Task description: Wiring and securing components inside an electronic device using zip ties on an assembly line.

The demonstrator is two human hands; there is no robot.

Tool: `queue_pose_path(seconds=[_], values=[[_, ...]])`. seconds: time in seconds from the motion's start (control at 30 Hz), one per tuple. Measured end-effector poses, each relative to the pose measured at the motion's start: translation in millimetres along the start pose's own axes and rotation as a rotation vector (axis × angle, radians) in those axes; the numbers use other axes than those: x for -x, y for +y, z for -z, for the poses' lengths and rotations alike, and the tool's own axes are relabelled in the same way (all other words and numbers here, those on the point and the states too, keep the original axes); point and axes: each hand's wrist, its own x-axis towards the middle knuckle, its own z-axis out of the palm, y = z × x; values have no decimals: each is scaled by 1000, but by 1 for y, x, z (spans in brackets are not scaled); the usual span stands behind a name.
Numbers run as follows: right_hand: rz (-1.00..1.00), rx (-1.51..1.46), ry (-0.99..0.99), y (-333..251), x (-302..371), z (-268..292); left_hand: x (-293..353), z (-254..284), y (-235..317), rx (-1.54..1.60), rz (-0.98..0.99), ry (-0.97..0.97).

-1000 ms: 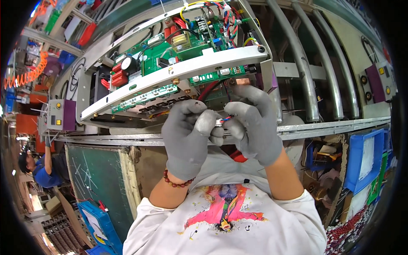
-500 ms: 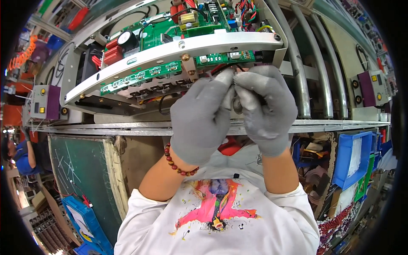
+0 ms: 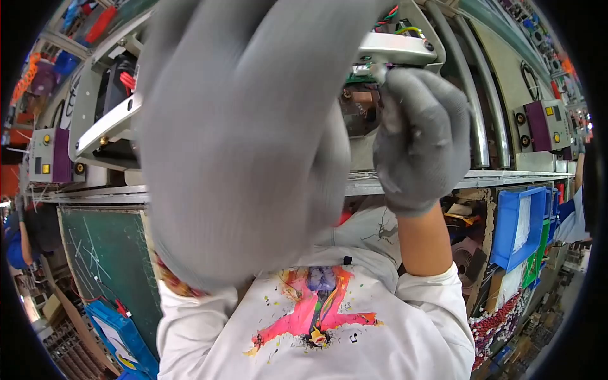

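My left hand (image 3: 247, 139), in a grey glove, is raised close to the camera and blurred. It hides most of the electronic unit, and its fingertips run out of the top of the view. My right hand (image 3: 421, 139), gloved too, is closed at the front right of the unit, thumb and forefinger tips together. What they pinch, if anything, I cannot make out. Beside those fingertips a bit of green circuit board (image 3: 362, 73) shows under the unit's silver metal frame (image 3: 405, 49). The rest of the boards and wiring is hidden behind my left hand.
Metal rollers (image 3: 472, 95) run along the right of the unit. Purple-and-grey control boxes stand at the left (image 3: 50, 155) and right (image 3: 548, 126). Below the bench edge are a green board (image 3: 104, 259) at left and blue bins (image 3: 519, 228) at right. Other people are at far left and right.
My left hand has left my right hand and come up and left toward the camera. My right hand has shifted slightly right and up, still closed by the unit's front.
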Motion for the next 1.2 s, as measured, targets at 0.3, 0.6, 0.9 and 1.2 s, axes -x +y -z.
queue_pose_path(seconds=[0.3,0.6,0.9,1.2], values=[[203,149,-247,4,-22,18,-38,0,-42,-37,-34,-606],[197,192,-304,-9,-31,22,-39,3,-47,12,-25,-646],[135,-50,-75,-6,-14,-2,-42,4,-47,53,-18,-665],[46,18,-88,-5,-8,-1,-46,4,-39,88,-10,-682]])
